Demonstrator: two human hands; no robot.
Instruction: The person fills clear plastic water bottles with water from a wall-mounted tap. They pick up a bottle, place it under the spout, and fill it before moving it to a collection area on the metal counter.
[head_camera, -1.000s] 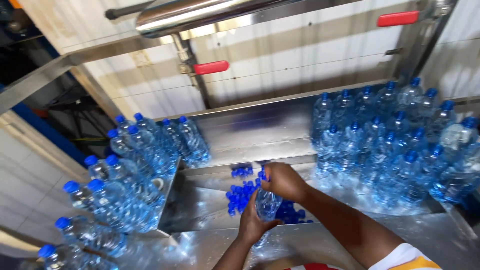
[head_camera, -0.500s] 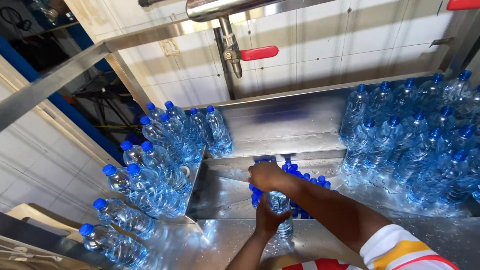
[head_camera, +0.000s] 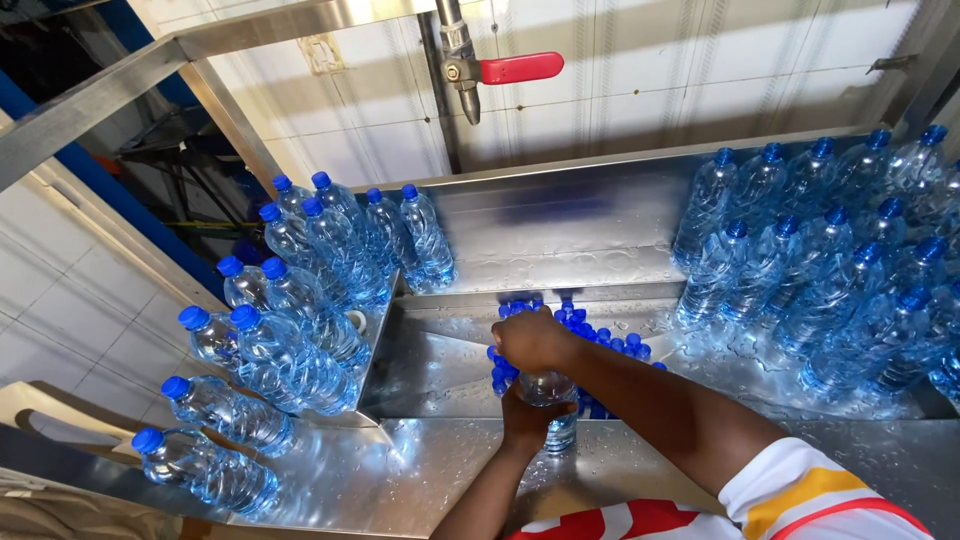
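Bottle (head_camera: 553, 405) in clear ribbed plastic stands upright at the front edge of the steel basin, gripped round its body from below by the left hand (head_camera: 524, 420), fingers curled tight around it. Over its neck sits the right hand (head_camera: 530, 340), closed down on the top as if pressing or twisting a blue cap; the cap itself is hidden under the palm, so I cannot tell whether it is seated. Half a second ago the same hand lay over the bottle top a little further back, and a second ago it was reaching toward the heap of loose blue caps (head_camera: 600, 335); it has since come forward onto the neck, which suggests that the capping of this bottle is under way, not finished. Wet, polished stainless steel (head_camera: 440, 470) carries everything, beaded with droplets. Capped bottles (head_camera: 300, 330) lie on their sides along the left edge, while others (head_camera: 820, 260) stand packed at the right edge. Above, a pipe with a red lever valve (head_camera: 520, 68) hangs before the white tiled wall.
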